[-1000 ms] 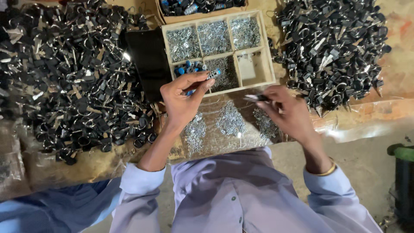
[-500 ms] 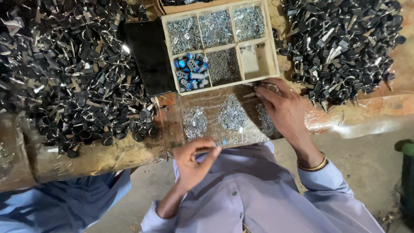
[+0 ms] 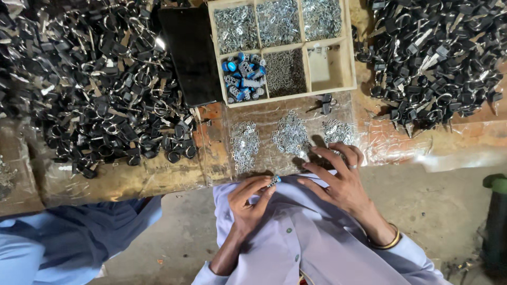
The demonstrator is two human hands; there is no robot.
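Heaped at nine and ten o'clock, a big pile of black key-ring parts (image 3: 100, 84); a second such pile (image 3: 438, 58) at two o'clock. At twelve, a wooden compartment tray (image 3: 349, 58) with silvery links in the top cells, blue-capped pieces (image 3: 243, 79) in the lower-left cell. Just left of it, a flat black slab (image 3: 191, 55). At four o'clock, the edge of a green object (image 3: 496, 182).

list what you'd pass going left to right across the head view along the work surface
big heap of black parts with metal rings → flat black slab → wooden compartment tray → second heap of black parts
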